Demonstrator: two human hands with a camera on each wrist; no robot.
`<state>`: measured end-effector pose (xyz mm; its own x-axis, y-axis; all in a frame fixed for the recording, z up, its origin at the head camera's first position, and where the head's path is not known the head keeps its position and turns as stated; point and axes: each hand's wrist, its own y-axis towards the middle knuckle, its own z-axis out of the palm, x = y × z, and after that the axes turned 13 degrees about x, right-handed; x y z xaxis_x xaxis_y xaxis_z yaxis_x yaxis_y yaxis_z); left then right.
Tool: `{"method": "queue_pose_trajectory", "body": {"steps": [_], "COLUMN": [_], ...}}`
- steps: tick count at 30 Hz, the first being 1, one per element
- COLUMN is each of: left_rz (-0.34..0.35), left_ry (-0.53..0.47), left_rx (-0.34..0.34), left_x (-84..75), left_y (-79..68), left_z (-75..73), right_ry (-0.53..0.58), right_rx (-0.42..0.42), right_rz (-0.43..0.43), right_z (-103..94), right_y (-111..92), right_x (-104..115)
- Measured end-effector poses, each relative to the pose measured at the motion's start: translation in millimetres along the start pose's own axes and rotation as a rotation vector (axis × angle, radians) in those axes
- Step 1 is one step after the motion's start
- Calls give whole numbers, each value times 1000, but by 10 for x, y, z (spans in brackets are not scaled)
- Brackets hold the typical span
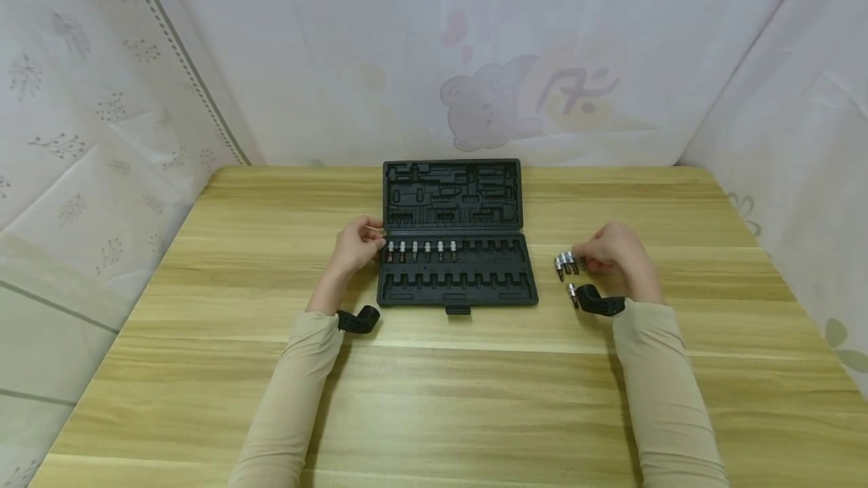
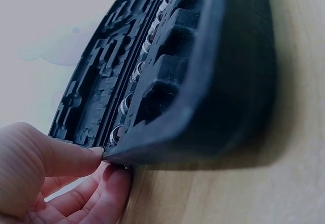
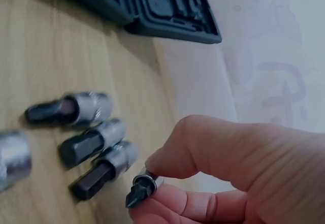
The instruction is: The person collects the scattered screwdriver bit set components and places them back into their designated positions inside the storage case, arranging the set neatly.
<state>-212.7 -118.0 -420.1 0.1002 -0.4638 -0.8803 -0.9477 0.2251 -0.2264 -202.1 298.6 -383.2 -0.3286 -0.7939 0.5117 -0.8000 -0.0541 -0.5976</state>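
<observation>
A black plastic socket case (image 1: 457, 266) lies unfolded on the table, with several silver bit sockets (image 1: 415, 251) standing in the left part of its back row. At the case's left edge, near the hinge, my left hand (image 1: 356, 247) pinches the corner between thumb and curled fingers; the left wrist view shows the thumb (image 2: 76, 157) on the rim. Out to the right, my right hand (image 1: 613, 247) pinches one bit socket (image 3: 143, 187) with a dark pointed tip. Three loose bit sockets (image 3: 94, 137) lie together beside that hand, and another socket (image 1: 573, 294) lies nearer the wrist.
The case's lid (image 1: 453, 194) is folded back, showing moulded recesses. A latch (image 1: 458, 309) sticks out at the case's front. Wood-grain tabletop (image 1: 461, 398) surrounds everything, and a printed curtain (image 1: 339, 59) hangs behind it. Black wrist mounts (image 1: 359, 320) sit on both wrists.
</observation>
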Motion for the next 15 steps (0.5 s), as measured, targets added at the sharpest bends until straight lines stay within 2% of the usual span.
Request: {"method": "queue_pose_trajectory", "body": {"steps": [15], "left_rz": [-5], "left_ry": [-15], "left_rx": [-2], "left_x": [-10], "left_y": [0], "left_z": [5], "right_ry": [-85], "right_rx": [-10], "right_rz": [-70], "right_z": [66], "right_y": [-109], "right_x": [323]}}
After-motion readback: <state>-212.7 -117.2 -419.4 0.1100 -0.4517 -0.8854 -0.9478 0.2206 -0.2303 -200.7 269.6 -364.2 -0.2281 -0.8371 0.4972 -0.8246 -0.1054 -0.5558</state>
